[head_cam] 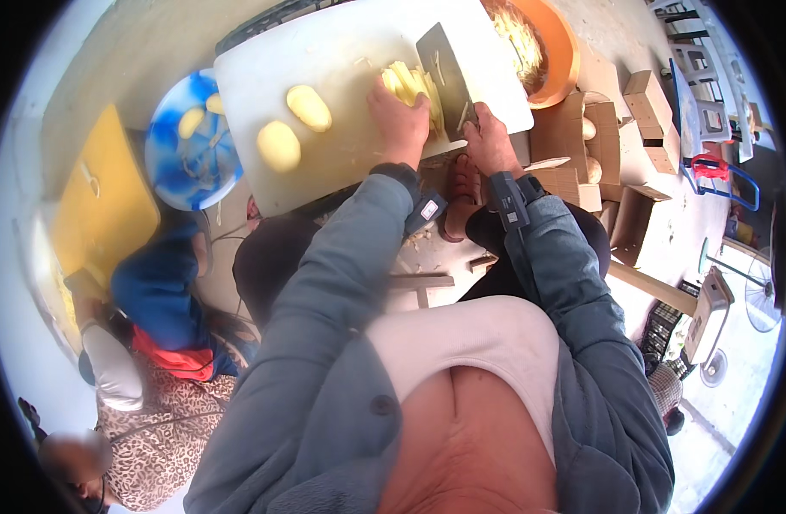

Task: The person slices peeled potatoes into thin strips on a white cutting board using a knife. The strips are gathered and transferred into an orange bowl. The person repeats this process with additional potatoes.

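A white cutting board (pixel 361 35) lies before me. My left hand (pixel 401 122) presses down on a bunch of cut potato sticks (pixel 411 83), its fingers curled over them. My right hand (pixel 492 138) grips the handle of a cleaver (pixel 446 74). The blade's broad side stands just right of the sticks, and a few pieces cling to the metal. How far the edge has sunk into the potato is hidden. To the left on the board rest two peeled potatoes, one upper (pixel 309 108) and one lower (pixel 278 146).
An orange basin (pixel 563 61) with potato sticks (pixel 518 42) stands at the board's right. On the left, a blue-and-white basin (pixel 197 160) holds peeled potatoes (pixel 190 122). A person (pixel 155 283) sits beside a yellow board (pixel 104 193). Cardboard boxes (pixel 554 132) crowd the right.
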The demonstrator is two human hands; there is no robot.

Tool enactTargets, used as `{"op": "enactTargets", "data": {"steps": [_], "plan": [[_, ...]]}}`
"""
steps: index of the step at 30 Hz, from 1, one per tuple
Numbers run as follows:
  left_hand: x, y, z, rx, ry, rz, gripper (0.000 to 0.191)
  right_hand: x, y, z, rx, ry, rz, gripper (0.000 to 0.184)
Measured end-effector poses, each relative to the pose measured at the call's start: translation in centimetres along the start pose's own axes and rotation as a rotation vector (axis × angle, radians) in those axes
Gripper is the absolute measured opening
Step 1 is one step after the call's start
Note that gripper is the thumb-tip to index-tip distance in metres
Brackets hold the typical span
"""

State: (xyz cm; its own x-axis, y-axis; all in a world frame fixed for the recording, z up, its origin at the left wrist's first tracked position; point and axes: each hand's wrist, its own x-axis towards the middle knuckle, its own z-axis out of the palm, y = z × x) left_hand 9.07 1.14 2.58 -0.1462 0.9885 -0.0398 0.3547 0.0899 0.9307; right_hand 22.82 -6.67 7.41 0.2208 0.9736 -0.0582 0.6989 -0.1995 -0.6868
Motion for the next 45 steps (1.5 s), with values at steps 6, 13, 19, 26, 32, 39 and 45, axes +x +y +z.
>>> {"op": "enactTargets", "data": {"steps": [6,13,19,26,32,39,45], "plan": [[0.1,0.1,0.6,0.033,0.029,0.011,0.085,0.1,0.5,2.2,0.799,-0.136,0.455,0.022],[0.2,-0.3,0.7,0.105,0.007,0.065,0.085,0.5,0.6,2.1,0.855,-0.182,0.494,0.022],[0.5,-0.4,0.4,0.074,-0.010,0.051,0.086,0.3,0.8,4.0,0.942,-0.251,0.481,0.022],[0.5,-0.6,0.6,0.089,-0.074,0.050,0.090,0.2,0.5,4.8,0.902,-0.209,0.537,0.014],[0.5,-0.3,0.5,0.118,-0.064,0.067,0.086,0.3,-0.9,5.4,0.818,-0.143,0.561,0.029],[0.8,1.2,-2.0,-0.034,-0.103,-0.016,0.075,-0.1,-4.0,4.0,0.822,-0.225,0.491,0.026],[2.0,1.6,-3.3,-0.090,-0.170,0.036,0.062,0.6,-2.8,5.9,0.948,-0.200,0.484,0.015]]}}
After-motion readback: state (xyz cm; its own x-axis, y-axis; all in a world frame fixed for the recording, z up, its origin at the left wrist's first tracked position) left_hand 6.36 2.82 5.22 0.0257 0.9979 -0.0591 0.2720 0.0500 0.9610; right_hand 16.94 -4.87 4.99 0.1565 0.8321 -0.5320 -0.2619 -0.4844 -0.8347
